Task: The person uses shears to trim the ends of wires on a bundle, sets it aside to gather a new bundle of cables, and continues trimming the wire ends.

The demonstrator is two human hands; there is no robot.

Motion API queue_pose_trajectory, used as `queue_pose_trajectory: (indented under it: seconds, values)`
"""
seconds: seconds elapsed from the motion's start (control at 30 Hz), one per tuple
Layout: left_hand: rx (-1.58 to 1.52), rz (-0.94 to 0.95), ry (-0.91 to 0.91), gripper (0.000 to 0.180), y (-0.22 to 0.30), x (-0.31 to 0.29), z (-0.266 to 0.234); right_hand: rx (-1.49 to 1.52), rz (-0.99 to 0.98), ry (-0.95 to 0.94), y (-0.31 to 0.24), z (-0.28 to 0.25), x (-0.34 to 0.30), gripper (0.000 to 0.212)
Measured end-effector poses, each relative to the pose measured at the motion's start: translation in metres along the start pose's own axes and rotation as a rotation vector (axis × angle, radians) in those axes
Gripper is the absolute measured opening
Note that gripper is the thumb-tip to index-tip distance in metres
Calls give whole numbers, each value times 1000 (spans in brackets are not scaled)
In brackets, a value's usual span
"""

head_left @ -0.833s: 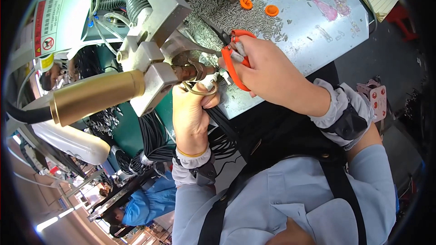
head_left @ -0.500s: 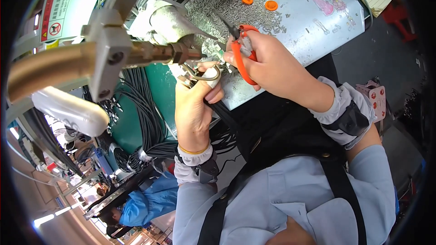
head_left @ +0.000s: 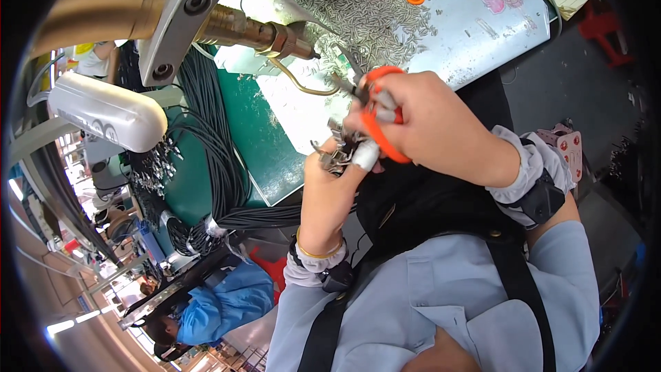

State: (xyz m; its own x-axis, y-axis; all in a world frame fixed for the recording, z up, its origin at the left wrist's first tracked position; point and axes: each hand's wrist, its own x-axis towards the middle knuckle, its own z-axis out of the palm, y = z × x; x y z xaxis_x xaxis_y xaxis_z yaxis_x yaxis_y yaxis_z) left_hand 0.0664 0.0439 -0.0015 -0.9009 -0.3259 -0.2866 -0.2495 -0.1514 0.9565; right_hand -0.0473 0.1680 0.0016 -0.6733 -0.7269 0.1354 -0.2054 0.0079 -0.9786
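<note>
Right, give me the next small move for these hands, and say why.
Probably have the right hand swing the tips of the orange-handled tool toward the small metal parts. The left hand already holds those parts close by, while the tool's tips point away from them, toward the picture's top.

Orange-handled scissors (head_left: 383, 139) — right grip (head_left: 430, 124), metal pieces (head_left: 337, 159) — left grip (head_left: 329, 182); brass nozzle (head_left: 281, 40), just beyond

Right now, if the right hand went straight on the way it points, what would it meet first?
The right hand leads with orange-handled scissors, probably meeting the bent brass tube beside the nozzle first; depth is unclear, so it might pass above or below.
</note>
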Motion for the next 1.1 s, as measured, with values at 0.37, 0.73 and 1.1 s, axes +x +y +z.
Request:
queue_pose_trajectory:
  seconds: [0.37, 0.73, 1.1]
  values:
    - [-385, -10, 18, 27, 8, -4, 1, -554, -712, 269, 31, 6, -11, 20]
    - [-311, 74, 108, 19, 6, -6, 9, -270, -637, 328, 43, 19, -15, 24]
    - [-77, 71, 289, 16, 3, -8, 15, -242, -434, 261, 33, 20, -17, 18]
